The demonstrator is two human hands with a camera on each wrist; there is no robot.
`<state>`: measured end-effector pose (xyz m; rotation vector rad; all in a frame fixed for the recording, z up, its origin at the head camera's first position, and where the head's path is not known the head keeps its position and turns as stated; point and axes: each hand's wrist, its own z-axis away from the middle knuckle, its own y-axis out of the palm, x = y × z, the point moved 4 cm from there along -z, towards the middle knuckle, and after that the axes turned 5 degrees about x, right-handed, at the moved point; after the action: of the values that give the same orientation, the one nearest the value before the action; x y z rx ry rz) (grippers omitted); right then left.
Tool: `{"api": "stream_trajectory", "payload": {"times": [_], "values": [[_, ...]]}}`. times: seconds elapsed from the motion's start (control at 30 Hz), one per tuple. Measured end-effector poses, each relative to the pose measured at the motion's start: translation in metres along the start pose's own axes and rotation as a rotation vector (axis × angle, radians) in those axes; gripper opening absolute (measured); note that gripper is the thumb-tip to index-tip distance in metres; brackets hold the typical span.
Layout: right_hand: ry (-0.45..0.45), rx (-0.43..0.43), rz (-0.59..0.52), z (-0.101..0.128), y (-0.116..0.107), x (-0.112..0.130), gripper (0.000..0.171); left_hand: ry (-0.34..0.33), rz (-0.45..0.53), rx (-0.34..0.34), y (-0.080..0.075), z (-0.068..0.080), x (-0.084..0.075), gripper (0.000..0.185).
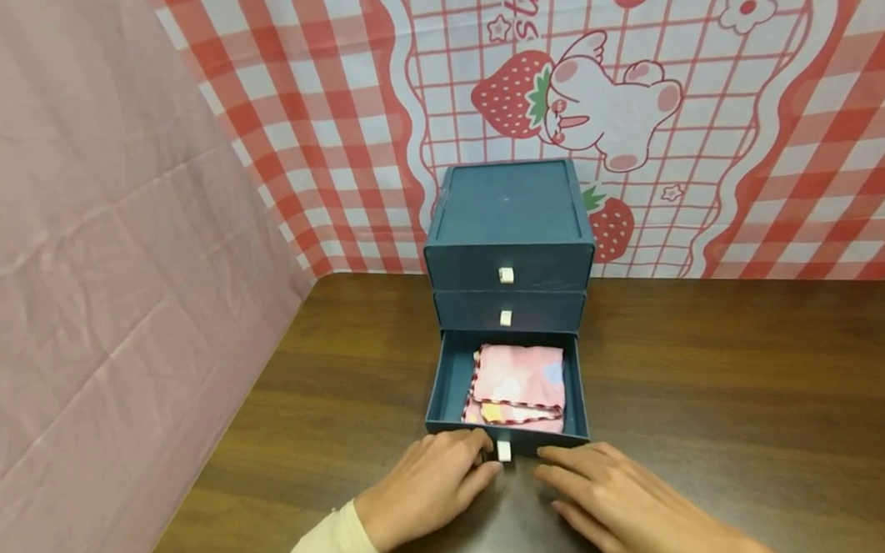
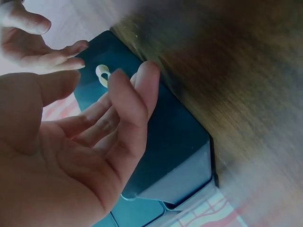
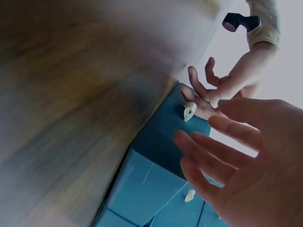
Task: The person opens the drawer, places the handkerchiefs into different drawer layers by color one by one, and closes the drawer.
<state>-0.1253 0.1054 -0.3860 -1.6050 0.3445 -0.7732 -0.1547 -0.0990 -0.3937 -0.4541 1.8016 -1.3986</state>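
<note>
A dark teal drawer unit [image 1: 506,206] stands against the back cloth with its bottom drawer [image 1: 453,376] pulled out. Inside that drawer lies a folded pink towel [image 1: 521,368] with a striped edge. My left hand [image 1: 427,486] is at the drawer's front panel, left of the white pull [image 1: 504,450], its fingers loosely bent. On the other side of the pull, my right hand [image 1: 627,501] has its relaxed fingertips by the panel's right end. Both wrist views show the palms facing the drawer front [image 2: 165,132], with nothing held in either hand.
Above the pulled-out drawer, the middle drawer [image 1: 470,312] and top drawer [image 1: 465,269] are closed, each with a white pull. The unit stands on a brown wooden table [image 1: 718,379]. Behind hangs a red-and-white strawberry-print cloth [image 1: 353,147], and a pink cloth [image 1: 110,244] hangs at the left.
</note>
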Motion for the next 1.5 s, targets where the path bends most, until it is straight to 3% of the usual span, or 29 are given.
{"api": "stream_trajectory", "payload": {"times": [0.13,0.33,0.47,0.77,1.23,1.5], "values": [[0.031,-0.006,0.0,0.003,-0.001,-0.004,0.036,-0.018,-0.02,-0.029,-0.001,-0.005,0.001,0.019],[-0.017,-0.17,0.107,0.004,-0.005,-0.009,0.039,-0.04,-0.056,-0.069,-0.002,-0.013,0.003,0.015],[0.007,-0.211,0.124,0.002,-0.008,-0.018,0.04,-0.04,-0.065,-0.09,-0.002,-0.018,0.007,0.012],[0.051,-0.231,0.134,-0.003,-0.015,-0.037,0.041,-0.035,-0.068,-0.115,-0.001,-0.031,0.011,0.018],[0.031,-0.248,0.113,-0.023,-0.027,-0.065,0.039,-0.063,-0.019,-0.13,-0.006,-0.051,0.023,0.03],[0.101,-0.231,0.073,-0.03,-0.028,-0.085,0.042,-0.085,0.038,-0.111,-0.005,-0.066,0.033,0.036]]}}
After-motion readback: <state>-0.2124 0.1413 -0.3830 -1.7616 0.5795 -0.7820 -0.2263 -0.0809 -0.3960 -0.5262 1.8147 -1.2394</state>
